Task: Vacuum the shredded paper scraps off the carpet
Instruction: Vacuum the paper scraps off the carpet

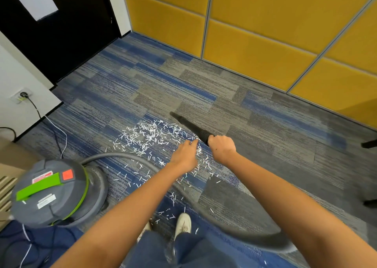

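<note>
White shredded paper scraps (151, 137) lie scattered over the blue and grey carpet (255, 124) in front of my feet. My right hand (222, 148) grips the black vacuum nozzle (189, 125), whose tip points away to the upper left, just beyond the scraps. My left hand (184, 155) is stretched out beside it with relaxed fingers reaching toward the nozzle's near end, holding nothing. A grey hose (126, 157) runs from the grey and green vacuum canister (51, 192) at the lower left, passes under my arms and curves round on my right.
Yellow padded wall panels (265, 33) close off the back and right. A dark door (61, 33) stands at the back left. A black cord (35, 108) runs from a wall socket (21, 96) across the floor. Dark chair feet (369, 144) show at the right edge.
</note>
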`<action>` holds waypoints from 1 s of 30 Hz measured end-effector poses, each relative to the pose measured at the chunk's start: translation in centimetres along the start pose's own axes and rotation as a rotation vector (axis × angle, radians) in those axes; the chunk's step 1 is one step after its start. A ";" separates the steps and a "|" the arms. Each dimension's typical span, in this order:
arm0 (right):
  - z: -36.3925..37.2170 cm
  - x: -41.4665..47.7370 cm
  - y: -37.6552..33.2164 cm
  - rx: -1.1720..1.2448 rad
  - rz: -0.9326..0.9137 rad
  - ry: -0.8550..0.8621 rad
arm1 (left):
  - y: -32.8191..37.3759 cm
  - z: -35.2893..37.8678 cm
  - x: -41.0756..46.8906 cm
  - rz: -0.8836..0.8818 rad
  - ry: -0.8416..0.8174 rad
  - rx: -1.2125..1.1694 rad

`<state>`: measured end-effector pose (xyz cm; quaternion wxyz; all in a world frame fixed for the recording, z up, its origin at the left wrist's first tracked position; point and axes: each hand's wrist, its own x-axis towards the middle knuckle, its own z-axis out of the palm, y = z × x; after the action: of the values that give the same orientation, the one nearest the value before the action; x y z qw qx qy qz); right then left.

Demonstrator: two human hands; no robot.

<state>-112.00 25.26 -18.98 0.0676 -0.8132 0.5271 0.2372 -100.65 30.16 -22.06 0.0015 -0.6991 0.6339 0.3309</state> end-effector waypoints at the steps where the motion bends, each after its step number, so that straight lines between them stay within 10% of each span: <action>1: 0.2 -0.2 0.0 -0.017 -0.023 0.004 | -0.2 0.2 0.4 -0.009 0.014 0.014; 30: -12.5 5.6 -12.7 -0.047 -0.286 -0.141 | -14.0 -6.9 5.5 -0.135 0.337 -0.263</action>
<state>-94.90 21.67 -12.38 0.1183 -0.8627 0.3941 0.2942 -85.18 25.13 -25.02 -0.1736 -0.7795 0.5282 0.2884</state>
